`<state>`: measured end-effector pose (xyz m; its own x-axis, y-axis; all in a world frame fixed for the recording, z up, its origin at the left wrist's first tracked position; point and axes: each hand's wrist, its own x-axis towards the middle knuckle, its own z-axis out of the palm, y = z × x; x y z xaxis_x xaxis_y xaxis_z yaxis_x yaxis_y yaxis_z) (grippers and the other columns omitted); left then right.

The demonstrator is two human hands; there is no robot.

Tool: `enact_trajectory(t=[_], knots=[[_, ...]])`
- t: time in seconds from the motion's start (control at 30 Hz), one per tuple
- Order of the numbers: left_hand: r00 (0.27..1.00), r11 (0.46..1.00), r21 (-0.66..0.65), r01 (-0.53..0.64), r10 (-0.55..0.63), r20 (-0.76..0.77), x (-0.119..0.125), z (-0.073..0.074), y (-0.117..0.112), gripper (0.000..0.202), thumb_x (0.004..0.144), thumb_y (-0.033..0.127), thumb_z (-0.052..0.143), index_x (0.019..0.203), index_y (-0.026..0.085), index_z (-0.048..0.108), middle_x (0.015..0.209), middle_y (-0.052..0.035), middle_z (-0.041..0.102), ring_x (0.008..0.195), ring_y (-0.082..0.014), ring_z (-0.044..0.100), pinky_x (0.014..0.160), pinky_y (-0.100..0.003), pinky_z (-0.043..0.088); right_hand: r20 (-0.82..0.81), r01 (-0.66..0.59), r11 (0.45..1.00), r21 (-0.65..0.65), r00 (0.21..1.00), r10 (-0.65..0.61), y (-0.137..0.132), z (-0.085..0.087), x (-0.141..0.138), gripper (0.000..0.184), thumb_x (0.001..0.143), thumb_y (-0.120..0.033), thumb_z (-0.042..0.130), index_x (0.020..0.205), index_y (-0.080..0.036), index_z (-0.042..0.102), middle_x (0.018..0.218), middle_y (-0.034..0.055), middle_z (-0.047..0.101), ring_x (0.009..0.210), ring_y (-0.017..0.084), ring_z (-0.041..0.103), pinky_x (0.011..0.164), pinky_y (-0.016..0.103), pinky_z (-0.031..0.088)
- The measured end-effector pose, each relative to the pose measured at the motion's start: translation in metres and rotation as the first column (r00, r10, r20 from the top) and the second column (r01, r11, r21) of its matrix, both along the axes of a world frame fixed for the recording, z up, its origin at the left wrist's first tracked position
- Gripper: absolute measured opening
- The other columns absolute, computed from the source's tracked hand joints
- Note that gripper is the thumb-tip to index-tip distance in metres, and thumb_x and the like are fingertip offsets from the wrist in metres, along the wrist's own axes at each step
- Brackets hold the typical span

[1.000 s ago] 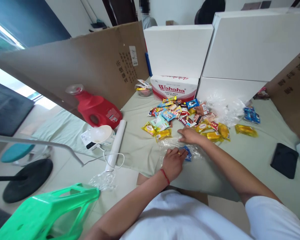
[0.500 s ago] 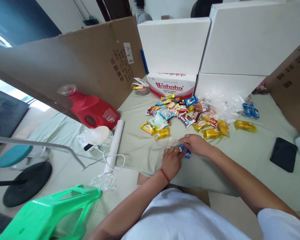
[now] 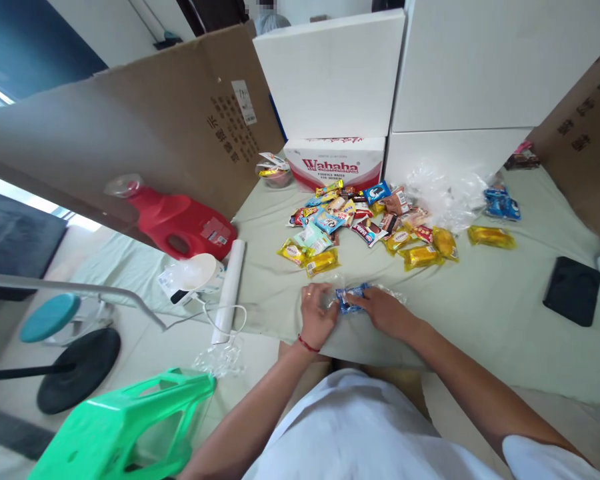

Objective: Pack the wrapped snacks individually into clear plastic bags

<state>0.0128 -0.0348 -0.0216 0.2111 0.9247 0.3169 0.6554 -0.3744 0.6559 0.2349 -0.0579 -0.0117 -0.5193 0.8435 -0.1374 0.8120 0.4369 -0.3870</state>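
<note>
Left hand (image 3: 317, 317) just came off the top of the flat, shiny blue plastic packet (image 3: 354, 291) and is now at its left end, cupped w/ a clear gap btwn thumb & fingers; can't tell if any film's pinched in there. Half a sec ago those fingers covered part of the packet. Right hand (image 3: 387, 312) was reaching toward the far edge a sec back, now its fingers lie across the top of the blue, held fairly narrow. No idea if that's a real grip or just a press. Packet's flat near the middle of the near edge of the light green cloth-covered table (image 3: 480, 320), w/ crinkly clear plastic film (image 3: 395, 293) showing around it. So imo they've kinda swapped jobs: right prob steadies, left's free for the end. Mixed pile of small colourful wrapped snacks (image 3: 330, 220), further toward the far edge, looks the same as b4 afaict.
</note>
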Motion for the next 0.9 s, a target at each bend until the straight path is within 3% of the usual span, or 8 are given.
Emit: enact_trajectory(t=[0.1, 0.17, 0.3, 0.43, 0.53, 0.67, 0.8, 0.9], knots=[[0.998, 0.998, -0.028, -0.06, 0.06, -0.002, -0.006, 0.0, 0.015, 0.087, 0.073, 0.024, 0.069, 0.155, 0.02, 0.044, 0.147, -0.0145, 0.059, 0.135, -0.0333, 0.05, 0.111, -0.053, 0.043, 0.077, -0.006, 1.0, -0.003, 0.997, 0.007, -0.002, 0.013, -0.003, 0.063, 0.098, -0.008, 0.045, 0.156, -0.031, 0.054, 0.103, 0.0121, 0.063, 0.089, 0.023, 0.058, 0.078, 0.033, 0.042], [0.998, 0.991, -0.12, 0.059, -0.06, -0.008, -0.008, 0.004, 0.027, 0.093, 0.072, 0.019, 0.064, 0.161, 0.023, 0.038, 0.138, -0.0103, 0.067, 0.132, -0.031, 0.054, 0.113, -0.053, 0.041, 0.087, -0.005, 1.0, -0.001, 0.996, 0.005, -0.003, 0.017, -0.003, 0.063, 0.099, -0.009, 0.045, 0.157, -0.032, 0.052, 0.104, 0.0124, 0.063, 0.09, 0.024, 0.058, 0.079, 0.033, 0.042], [0.963, 0.939, -0.218, 0.265, -0.27, 0.008, -0.026, 0.012, 0.04, 0.05, 0.073, 0.013, 0.055, 0.113, 0.028, 0.081, 0.084, -0.0039, 0.075, 0.104, -0.0254, 0.064, 0.105, -0.048, 0.047, -0.025, -0.012, 1.0, -0.005, 1.0, 0.012, -0.006, 0.014, 0.0, 0.058, 0.102, -0.016, 0.046, 0.159, -0.028, 0.05, 0.106, 0.0128, 0.062, 0.093, 0.024, 0.057, 0.083, 0.035, 0.044], [0.951, 0.934, -0.257, 0.247, -0.285, -0.121, -0.071, 0.008, 0.035, 0.029, 0.072, 0.015, 0.056, 0.073, 0.029, 0.081, 0.079, -0.0042, 0.072, 0.106, -0.0263, 0.063, 0.11, -0.053, 0.041, -0.175, 0.005, 1.0, 0.016, 0.985, -0.003, -0.012, 0.006, 0.004, 0.052, 0.104, -0.025, 0.05, 0.156, -0.025, 0.053, 0.109, 0.0127, 0.059, 0.096, 0.024, 0.055, 0.09, 0.038, 0.046], [0.988, 0.964, -0.253, 0.087, -0.116, -0.104, -0.09, 0.001, 0.028, 0.034, 0.085, 0.022, 0.047, 0.086, 0.026, 0.081, 0.093, -0.0066, 0.073, 0.108, -0.0265, 0.061, 0.107, -0.052, 0.045, -0.182, 0.032, 0.999, 0.024, 0.983, -0.027, -0.016, 0.002, 0.002, 0.051, 0.105, -0.027, 0.049, 0.156, -0.025, 0.054, 0.111, 0.0135, 0.058, 0.099, 0.025, 0.054, 0.091, 0.04, 0.046], [0.967, 0.963, -0.201, -0.18, 0.136, -0.214, -0.061, 0.0, 0.02, 0.04, 0.095, 0.042, 0.054, 0.125, 0.025, 0.073, 0.142, -0.0137, 0.061, 0.137, -0.0362, 0.047, 0.113, -0.061, 0.039, -0.161, 0.059, 0.998, 0.03, 0.985, -0.054, -0.018, -0.002, -0.003, 0.052, 0.105, -0.029, 0.052, 0.156, -0.026, 0.054, 0.11, 0.0133, 0.057, 0.1, 0.026, 0.053, 0.092, 0.041, 0.045], [0.925, 0.977, -0.213, -0.023, -0.06, -0.375, -0.028, 0.014, 0.014, 0.021, 0.075, 0.033, 0.079, 0.093, 0.023, 0.076, 0.161, -0.0108, 0.049, 0.152, -0.049, 0.028, 0.116, -0.071, 0.028, -0.183, 0.083, 0.996, 0.026, 0.98, -0.077, -0.021, -0.005, -0.004, 0.051, 0.105, -0.031, 0.053, 0.155, -0.028, 0.055, 0.108, 0.0123, 0.056, 0.097, 0.025, 0.052, 0.091, 0.04, 0.046], [0.931, 0.943, -0.327, 0.057, -0.169, -0.324, -0.027, 0.032, 0.012, 0.003, 0.083, 0.024, 0.068, 0.082, 0.023, 0.07, 0.121, -0.0099, 0.074, 0.12, -0.0339, 0.064, 0.103, -0.052, 0.047, -0.197, 0.102, 0.995, 0.02, 0.976, -0.096, -0.023, -0.004, -0.006, 0.049, 0.106, -0.03, 0.05, 0.154, -0.029, 0.056, 0.108, 0.0128, 0.057, 0.095, 0.025, 0.051, 0.09, 0.04, 0.046]])
